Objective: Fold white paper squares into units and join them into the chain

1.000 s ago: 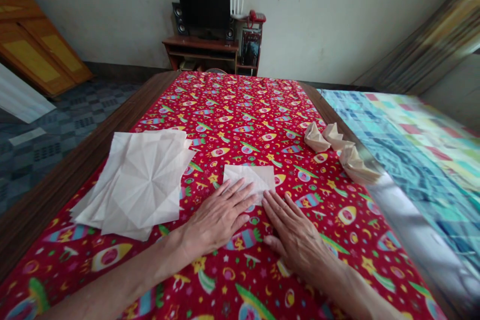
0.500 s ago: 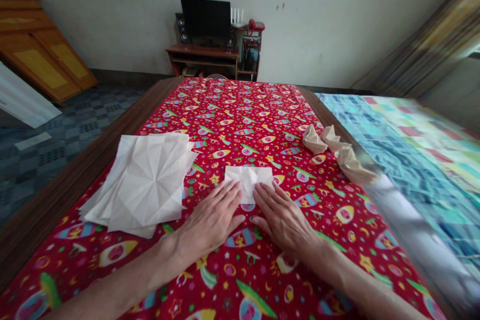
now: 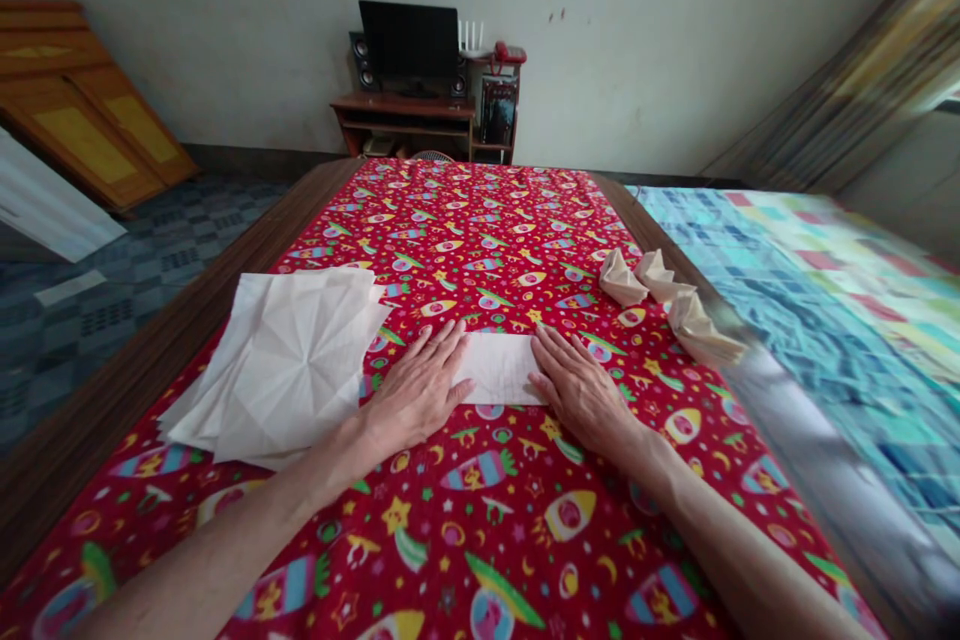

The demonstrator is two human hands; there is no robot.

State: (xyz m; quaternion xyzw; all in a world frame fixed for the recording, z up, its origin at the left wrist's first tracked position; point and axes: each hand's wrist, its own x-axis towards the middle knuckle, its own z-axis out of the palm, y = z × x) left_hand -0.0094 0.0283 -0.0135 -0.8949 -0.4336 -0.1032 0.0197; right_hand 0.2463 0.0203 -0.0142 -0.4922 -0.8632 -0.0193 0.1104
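Note:
A small white folded paper [image 3: 499, 369] lies flat on the red patterned cloth [image 3: 480, 530] in front of me. My left hand [image 3: 426, 382] rests flat over its left end, fingers stretched out. Over the right end lies my right hand [image 3: 577, 382], palm down with the fingers extended. The paper's middle shows between the hands, and its two ends are hidden under them. To the left of my left hand is a pile of creased white paper sheets [image 3: 300, 360], with fold lines radiating from the centre of the top sheet.
Several folded paper shapes [image 3: 694, 320] sit near the table's right edge. Beyond the table's far end stands a desk [image 3: 405, 110] with a monitor [image 3: 409, 45]. A bed with a blue patterned cover [image 3: 750, 270] adjoins the right side; a wooden cabinet [image 3: 97, 110] stands at far left.
Both hands have spread apart, from near the paper's middle to its two ends. The paper's visible face now looks plainer, without the raised creases at its centre.

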